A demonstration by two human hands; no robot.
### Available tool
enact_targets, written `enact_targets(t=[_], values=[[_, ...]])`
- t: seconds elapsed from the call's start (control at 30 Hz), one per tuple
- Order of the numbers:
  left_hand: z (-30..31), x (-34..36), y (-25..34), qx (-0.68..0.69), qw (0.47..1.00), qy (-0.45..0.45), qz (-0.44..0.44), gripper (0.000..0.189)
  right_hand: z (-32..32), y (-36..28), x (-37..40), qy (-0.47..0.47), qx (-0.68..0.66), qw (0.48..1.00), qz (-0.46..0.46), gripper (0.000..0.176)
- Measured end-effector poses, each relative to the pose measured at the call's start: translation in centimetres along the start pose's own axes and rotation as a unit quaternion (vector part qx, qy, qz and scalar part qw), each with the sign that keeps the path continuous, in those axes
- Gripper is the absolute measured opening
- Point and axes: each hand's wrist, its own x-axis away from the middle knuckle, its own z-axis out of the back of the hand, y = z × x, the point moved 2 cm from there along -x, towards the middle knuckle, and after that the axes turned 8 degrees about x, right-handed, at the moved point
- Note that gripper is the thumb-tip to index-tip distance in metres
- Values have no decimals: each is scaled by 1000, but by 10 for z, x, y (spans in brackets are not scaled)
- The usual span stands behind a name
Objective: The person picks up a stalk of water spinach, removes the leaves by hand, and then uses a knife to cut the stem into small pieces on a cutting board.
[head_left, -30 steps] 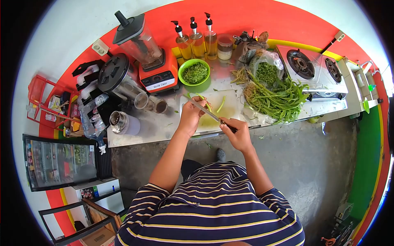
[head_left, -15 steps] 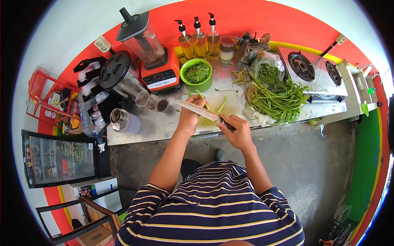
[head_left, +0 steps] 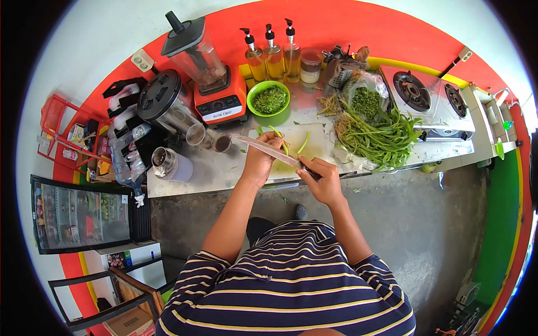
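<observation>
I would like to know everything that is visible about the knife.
The knife has a long, broad, pale blade that looks like metal, and a dark handle, gripped by the right hand. The blade points to the person's left, its broad face visible, and crosses in front of the left hand. Whether it touches that hand or its green stem is unclear.

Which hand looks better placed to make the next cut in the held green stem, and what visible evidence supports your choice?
Probably the right hand: it grips the knife, which is angled across toward the left hand. The left seems occupied, holding the green stem.
</observation>
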Motion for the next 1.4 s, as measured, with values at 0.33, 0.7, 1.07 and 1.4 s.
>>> enact_targets(t=[0.33, 0.7, 1.07, 1.4], values=[[3, 1, -4, -9, 1000, -3, -29, 21, 0, -7, -3, 2, -7, 1000, 4, 34], [-11, 10, 5, -5, 993, 69, -95, 19, -15, -9, -10, 40, -17, 999, 30, 32], [-15, 9, -1, -12, 986, 109, -125, 19, -22, -14, -12, 44, -3, 999, 28, 34], [-19, 10, -4, 11, 983, 122, -138, 19, -24, -14, -12, 54, -5, 998, 26, 34]])
